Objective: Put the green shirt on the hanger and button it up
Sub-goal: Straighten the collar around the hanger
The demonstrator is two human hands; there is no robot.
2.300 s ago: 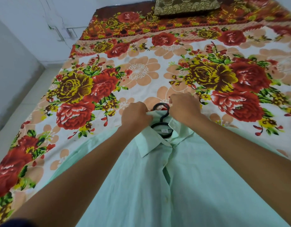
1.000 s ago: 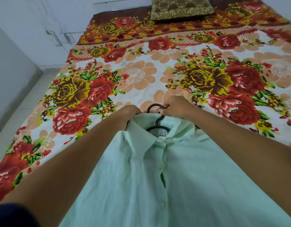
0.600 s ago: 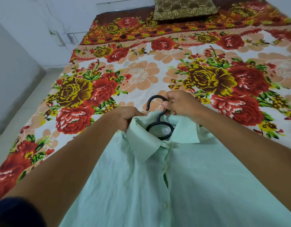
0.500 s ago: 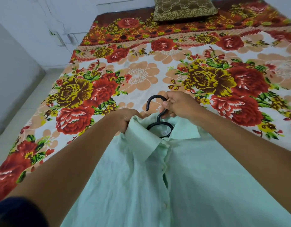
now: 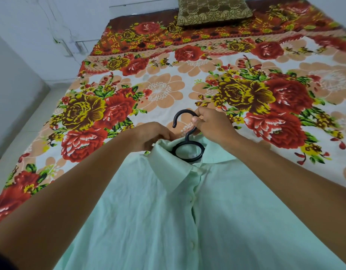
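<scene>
Lying face up across the bed with its bright floral bedsheet (image 5: 164, 90), the pale mint-green button-front cotton shirt (image 5: 148, 211) is spreading from the collar toward the person. The right hand (image 5: 211, 123) is pinching the neck of the black plastic hanger (image 5: 187, 145), thumb and fingers (image 5: 195, 120) pressed together on it just under the curved hook, which is arching up and away to the left of that grip. Below those fingers, the hanger's round loop is sitting inside the open collar. The left hand (image 5: 150, 135) is gripping the collar's left edge, fingers curled and closed on the cloth, just beside the loop. A brown patterned cushion (image 5: 213, 10) is lying far beyond both hands, at the head of the bed.
</scene>
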